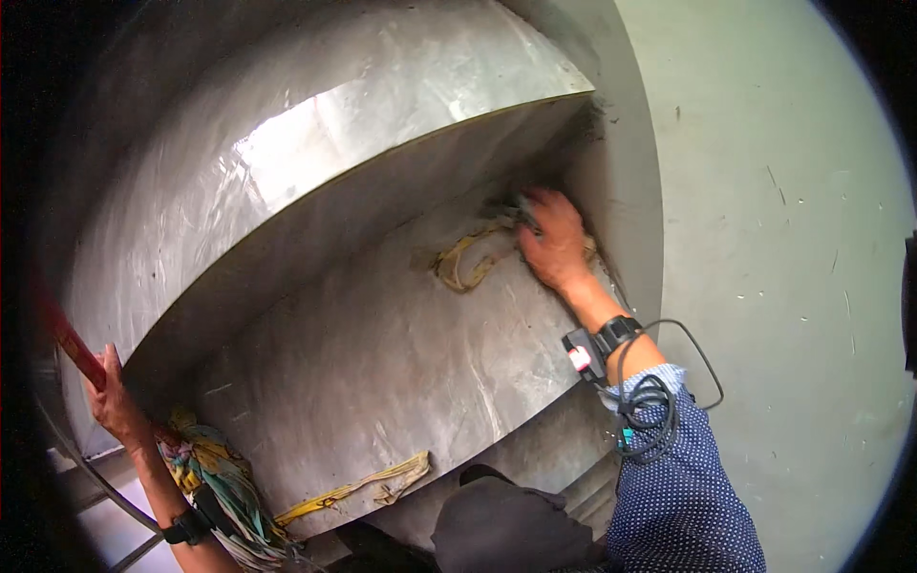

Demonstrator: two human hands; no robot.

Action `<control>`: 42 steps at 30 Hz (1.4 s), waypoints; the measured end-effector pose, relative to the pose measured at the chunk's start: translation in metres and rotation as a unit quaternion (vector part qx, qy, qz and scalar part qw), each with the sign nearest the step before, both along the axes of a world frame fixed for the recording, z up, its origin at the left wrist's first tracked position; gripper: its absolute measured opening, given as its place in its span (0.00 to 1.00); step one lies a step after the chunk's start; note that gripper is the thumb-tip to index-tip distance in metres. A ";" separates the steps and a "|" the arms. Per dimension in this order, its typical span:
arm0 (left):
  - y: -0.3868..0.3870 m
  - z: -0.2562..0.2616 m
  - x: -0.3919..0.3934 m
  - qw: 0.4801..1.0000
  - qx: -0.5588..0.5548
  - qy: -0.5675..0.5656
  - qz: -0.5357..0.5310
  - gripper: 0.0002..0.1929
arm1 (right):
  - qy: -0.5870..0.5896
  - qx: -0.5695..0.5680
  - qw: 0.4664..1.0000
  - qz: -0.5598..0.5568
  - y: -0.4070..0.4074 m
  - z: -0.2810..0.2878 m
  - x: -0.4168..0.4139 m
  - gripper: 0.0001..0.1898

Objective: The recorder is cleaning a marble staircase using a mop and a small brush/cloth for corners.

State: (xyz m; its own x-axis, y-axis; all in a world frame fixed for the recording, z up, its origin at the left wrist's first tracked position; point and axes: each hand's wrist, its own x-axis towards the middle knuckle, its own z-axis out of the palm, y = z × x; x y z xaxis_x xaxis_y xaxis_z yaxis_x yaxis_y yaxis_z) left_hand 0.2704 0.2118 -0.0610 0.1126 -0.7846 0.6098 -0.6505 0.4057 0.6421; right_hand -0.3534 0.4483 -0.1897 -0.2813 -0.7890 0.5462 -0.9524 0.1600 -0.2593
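Note:
At the left, my left hand [114, 408] is closed around a red handle or pole [75, 347], whose upper end fades into the dark rim. My right hand [555, 240] reaches to the back corner of a grey stair step [358, 336]; blurred fingers grip a small dark and greyish thing, perhaps a cloth, too blurred to name. Just left of those fingers a dirty yellowish strip of cloth [458, 268] lies curled on the step. A strap with a small device and coiled cable is on my right wrist.
A mop head of coloured cloth strips [222, 480] rests on the step at lower left, one yellow strip [358, 490] stretching along the front edge. A higher curved step [401, 107] rises beyond. The pale wall [774, 251] stands at right, and lower steps [551, 451] drop away near my knee.

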 end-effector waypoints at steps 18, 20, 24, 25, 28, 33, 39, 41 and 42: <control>0.042 0.071 -0.061 0.999 0.007 0.049 -0.012 0.18 | -0.047 0.103 0.928 0.354 0.028 0.045 0.280 0.31; 0.052 0.073 -0.056 0.997 -0.005 0.079 -0.026 0.18 | -0.039 0.148 0.860 0.486 0.014 0.046 0.331 0.36; 0.077 0.092 -0.039 0.983 -0.023 0.157 -0.094 0.16 | -0.022 0.160 0.751 0.640 0.008 0.046 0.366 0.38; 0.082 0.094 -0.033 0.980 -0.048 0.152 -0.119 0.15 | -0.019 0.163 0.748 0.643 0.010 0.048 0.370 0.38; 0.091 0.087 -0.016 0.974 -0.076 0.177 -0.116 0.15 | 0.022 0.148 0.711 0.687 0.022 0.054 0.378 0.28; 0.094 0.079 0.012 0.974 -0.048 0.213 -0.064 0.12 | 0.076 0.116 0.707 0.694 0.046 0.049 0.372 0.22; 0.089 0.077 0.013 0.964 -0.079 0.244 -0.064 0.12 | 0.061 0.172 0.671 0.719 0.069 0.058 0.354 0.20; 0.088 0.079 0.013 0.956 -0.095 0.272 -0.052 0.13 | -0.018 0.322 0.585 0.745 0.075 0.064 0.364 0.28; 0.085 0.077 0.014 0.963 -0.101 0.242 -0.058 0.14 | -0.047 0.367 0.563 0.739 0.079 0.063 0.368 0.28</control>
